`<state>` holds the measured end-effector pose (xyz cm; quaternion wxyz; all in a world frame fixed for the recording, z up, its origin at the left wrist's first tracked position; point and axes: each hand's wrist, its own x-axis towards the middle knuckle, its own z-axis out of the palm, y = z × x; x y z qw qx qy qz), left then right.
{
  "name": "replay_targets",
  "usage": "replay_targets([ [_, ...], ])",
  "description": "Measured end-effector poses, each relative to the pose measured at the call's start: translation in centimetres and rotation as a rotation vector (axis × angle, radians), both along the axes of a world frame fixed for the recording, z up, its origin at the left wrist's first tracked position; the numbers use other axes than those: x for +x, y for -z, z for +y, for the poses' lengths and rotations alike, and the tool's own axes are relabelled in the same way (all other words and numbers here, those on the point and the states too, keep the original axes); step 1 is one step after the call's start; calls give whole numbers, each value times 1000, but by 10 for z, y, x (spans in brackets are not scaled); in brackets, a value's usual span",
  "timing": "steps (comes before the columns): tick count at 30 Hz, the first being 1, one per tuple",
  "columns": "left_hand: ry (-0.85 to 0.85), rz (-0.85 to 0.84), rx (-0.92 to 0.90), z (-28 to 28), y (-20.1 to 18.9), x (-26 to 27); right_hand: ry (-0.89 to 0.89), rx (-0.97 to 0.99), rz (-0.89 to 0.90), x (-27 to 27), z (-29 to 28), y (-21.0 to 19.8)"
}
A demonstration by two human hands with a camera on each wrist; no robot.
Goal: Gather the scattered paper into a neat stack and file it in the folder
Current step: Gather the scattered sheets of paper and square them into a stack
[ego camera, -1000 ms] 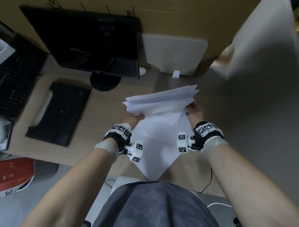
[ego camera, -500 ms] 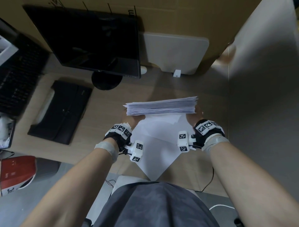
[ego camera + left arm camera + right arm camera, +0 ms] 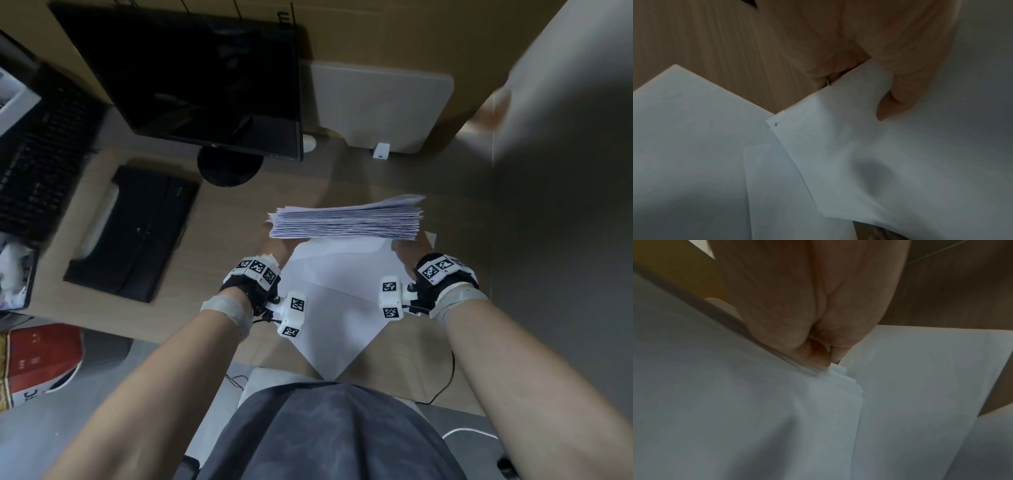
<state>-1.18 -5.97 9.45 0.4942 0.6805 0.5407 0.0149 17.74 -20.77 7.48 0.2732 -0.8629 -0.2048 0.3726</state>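
A thick stack of white paper [image 3: 346, 221] stands on its long edge above the desk, its top edge facing me and nearly level. My left hand [image 3: 275, 250] grips its left end and my right hand [image 3: 407, 251] grips its right end. In the left wrist view my thumb [image 3: 898, 97] presses on the stack's face [image 3: 900, 162]. The right wrist view has my fingers [image 3: 818, 324] curled round the stack's edge [image 3: 735, 402], where the sheets' corners are slightly stepped. A few loose sheets [image 3: 342, 301] lie flat under the stack. The black folder [image 3: 133, 229] lies closed on the desk to the left.
A dark monitor [image 3: 191, 68] stands behind the folder, with a black keyboard [image 3: 37, 164] at far left. A white board [image 3: 380, 102] leans against the back wall. A grey partition [image 3: 565, 171] closes off the right side. A red box [image 3: 37, 359] sits on the floor.
The stack, tilted and fanned a second ago, now stands upright with its edges squared. Both hands kept their hold and shifted only slightly.
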Motion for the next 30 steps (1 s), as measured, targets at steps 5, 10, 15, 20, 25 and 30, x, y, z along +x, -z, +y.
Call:
replay_targets([
  [5, -125, -119, -103, 0, -11, 0, 13, -87, 143, -6, 4, -8],
  [10, -235, -151, -174, 1, -11, -2, 204, 61, 140, -8, 13, -11],
  [15, -257, -256, -143, 1, -13, 9, 313, 22, 275, -8, 26, -17],
  [20, -332, -334, -126, -1, -16, 17, 389, 79, 237, -3, 33, -21],
  [25, -559, -398, -186, 14, -30, 28, 570, 339, 281, -12, 39, -39],
  [30, -519, -515, -74, 33, -52, 38, 649, 511, 390, -11, 65, -71],
])
